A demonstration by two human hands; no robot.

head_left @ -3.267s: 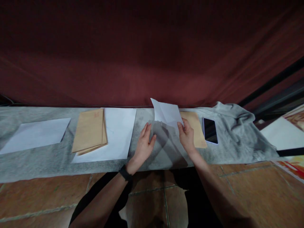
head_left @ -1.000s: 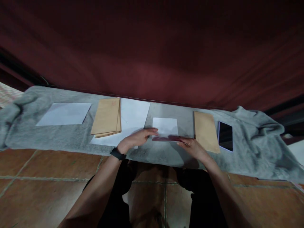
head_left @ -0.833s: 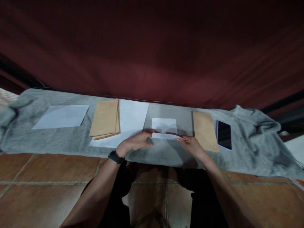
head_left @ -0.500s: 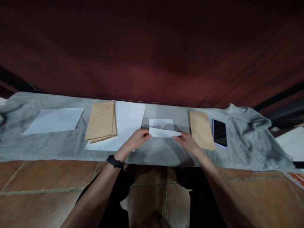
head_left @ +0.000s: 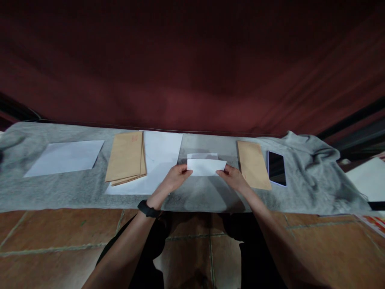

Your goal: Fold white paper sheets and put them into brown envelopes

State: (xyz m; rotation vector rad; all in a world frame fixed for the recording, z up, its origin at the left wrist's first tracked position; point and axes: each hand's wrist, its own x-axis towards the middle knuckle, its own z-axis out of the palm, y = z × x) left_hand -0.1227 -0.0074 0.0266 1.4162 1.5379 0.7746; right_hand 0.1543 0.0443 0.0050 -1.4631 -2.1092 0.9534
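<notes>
A white sheet of paper (head_left: 206,167), partly folded, is held up over the grey cloth in front of me. My left hand (head_left: 178,176) pinches its left edge between thumb and fingers. At the opposite end, my right hand (head_left: 233,176) grips the right edge the same way. Behind the raised front part, a further strip of white paper shows; whether it belongs to the same sheet I cannot tell. Just right of my right hand lies a single brown envelope (head_left: 253,164). A dark band circles my left wrist.
Several brown envelopes (head_left: 125,156) lie stacked at left, on top of white sheets (head_left: 162,150). Farther left is another white sheet (head_left: 64,156). A phone (head_left: 276,168) rests right of the single envelope. The grey cloth (head_left: 313,176) bunches at far right. A dark red drape (head_left: 192,80) rises behind.
The front part of the paper now shows a taller face between my hands, and its right end has shifted slightly left with my right hand. Both hands keep hold.
</notes>
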